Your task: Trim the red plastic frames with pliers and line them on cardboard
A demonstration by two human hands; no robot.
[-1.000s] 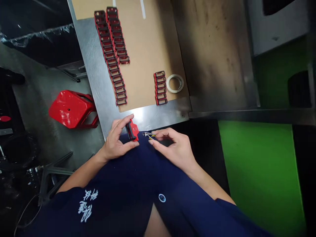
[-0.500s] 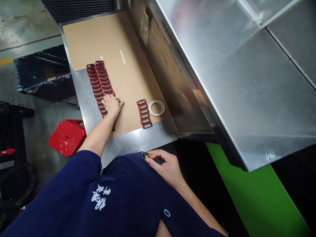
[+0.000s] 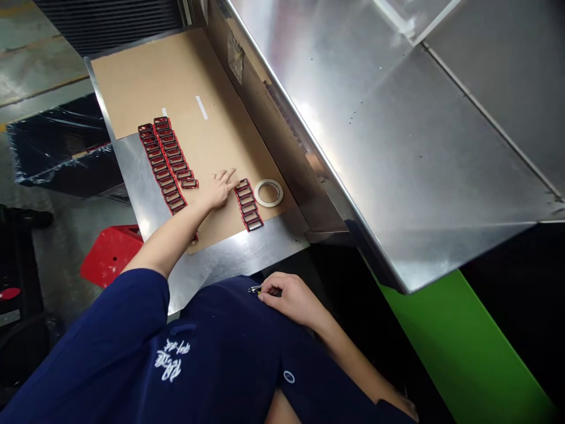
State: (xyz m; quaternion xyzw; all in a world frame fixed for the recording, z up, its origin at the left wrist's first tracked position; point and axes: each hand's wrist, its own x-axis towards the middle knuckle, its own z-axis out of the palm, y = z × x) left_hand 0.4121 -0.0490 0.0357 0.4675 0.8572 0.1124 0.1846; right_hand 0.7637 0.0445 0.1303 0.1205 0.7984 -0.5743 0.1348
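Observation:
My left hand (image 3: 218, 188) reaches out over the cardboard sheet (image 3: 176, 88), fingers stretched, its tips touching the top of a short row of red-and-black frame parts (image 3: 248, 205). Two long rows of the same parts (image 3: 165, 165) lie to the left of that hand. My right hand (image 3: 289, 296) rests closed on my lap, pinching a small metal tool with a yellow mark (image 3: 256, 289).
A roll of white tape (image 3: 269, 192) lies right of the short row. The steel table (image 3: 229, 259) edge runs just before my lap. A slanted steel hood (image 3: 397, 147) overhangs on the right. A red stool (image 3: 110, 253) stands on the floor at left.
My left hand set down the red part, reached to the long rows, then slid right to the short row. The view tilted up. My right hand stayed on my lap.

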